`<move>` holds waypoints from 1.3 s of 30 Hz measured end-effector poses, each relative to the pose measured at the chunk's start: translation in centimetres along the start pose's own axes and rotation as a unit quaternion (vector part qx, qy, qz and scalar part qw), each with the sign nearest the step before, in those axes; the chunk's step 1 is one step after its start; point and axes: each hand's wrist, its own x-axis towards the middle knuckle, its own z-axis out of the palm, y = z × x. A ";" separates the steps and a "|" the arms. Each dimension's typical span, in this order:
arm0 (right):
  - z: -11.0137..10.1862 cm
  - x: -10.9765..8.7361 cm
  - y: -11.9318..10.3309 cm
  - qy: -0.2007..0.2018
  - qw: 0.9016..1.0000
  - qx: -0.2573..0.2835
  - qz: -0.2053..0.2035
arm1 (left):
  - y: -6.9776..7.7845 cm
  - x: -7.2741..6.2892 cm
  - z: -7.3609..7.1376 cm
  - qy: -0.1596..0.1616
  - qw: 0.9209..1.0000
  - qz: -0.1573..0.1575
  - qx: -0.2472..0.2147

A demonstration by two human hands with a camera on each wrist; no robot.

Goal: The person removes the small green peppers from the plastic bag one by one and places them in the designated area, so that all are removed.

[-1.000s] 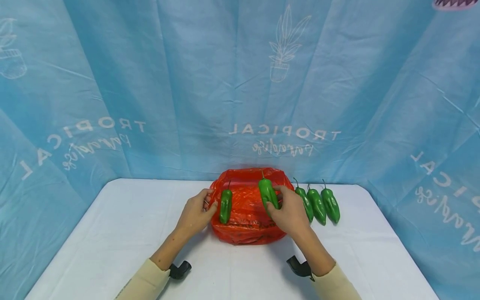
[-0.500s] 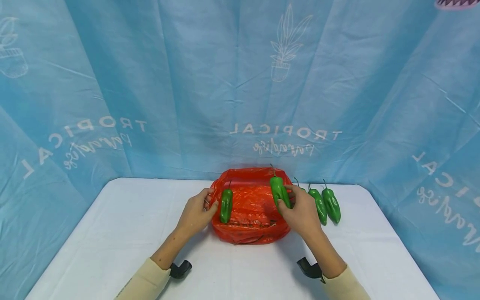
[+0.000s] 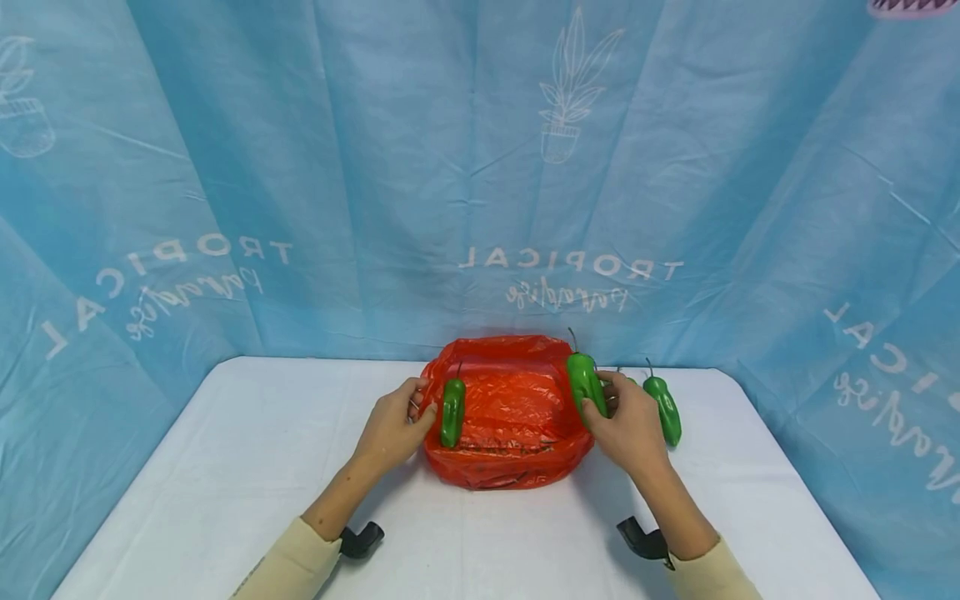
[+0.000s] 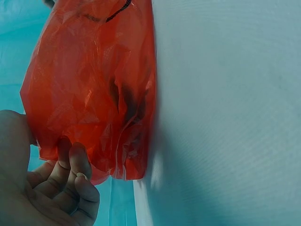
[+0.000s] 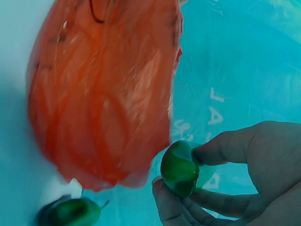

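A red plastic bag (image 3: 510, 471) sits with its mouth open at the back middle of the table. At its left edge my left hand (image 3: 392, 427) pinches the plastic; thumb and fingertips are on the bag (image 4: 89, 80) in the left wrist view. One green chili pepper (image 3: 452, 412) shows upright inside the bag's left side. My right hand (image 3: 628, 427) holds another green chili pepper (image 3: 584, 383), stem up, between thumb and fingers at the bag's right rim. In the right wrist view this pepper (image 5: 180, 169) appears end-on, beside the bag (image 5: 101, 94).
Right of the bag, a green chili pepper (image 3: 662, 410) lies on the white table (image 3: 225, 467); others there are mostly hidden by my right hand. A blue printed curtain (image 3: 420, 183) hangs behind and on both sides. Black curved pieces (image 3: 362, 540) stick out at both wrists.
My right hand has moved right with its pepper, from over the bag's mouth to its right rim, covering more of the peppers on the table. The left hand and bag stay in place.
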 end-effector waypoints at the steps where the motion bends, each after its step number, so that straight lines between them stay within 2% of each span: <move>1: -0.2 0.0 0.2 0.003 1.000 -0.003 0.000 | 0.0 0.0 0.0 0.000 1.000 0.000 0.000; 8: -1.4 -0.1 1.9 0.017 1.000 -0.024 0.009 | 0.0 0.0 -0.1 -0.002 1.000 0.002 0.000; 17: -2.9 -0.2 4.2 0.008 0.998 -0.043 0.041 | 0.0 -0.1 0.0 -0.002 1.000 0.000 -0.005; 23: -3.7 -0.1 5.7 0.016 0.997 -0.053 0.049 | 0.1 -0.1 -0.1 -0.002 1.000 -0.001 -0.003; 30: -4.4 -0.1 7.5 0.016 0.994 -0.065 0.083 | 0.1 -0.1 -0.1 -0.005 1.000 -0.003 -0.005; 39: -5.2 0.2 9.4 0.021 0.993 -0.074 0.091 | 0.1 0.0 -0.1 -0.004 1.000 0.000 -0.005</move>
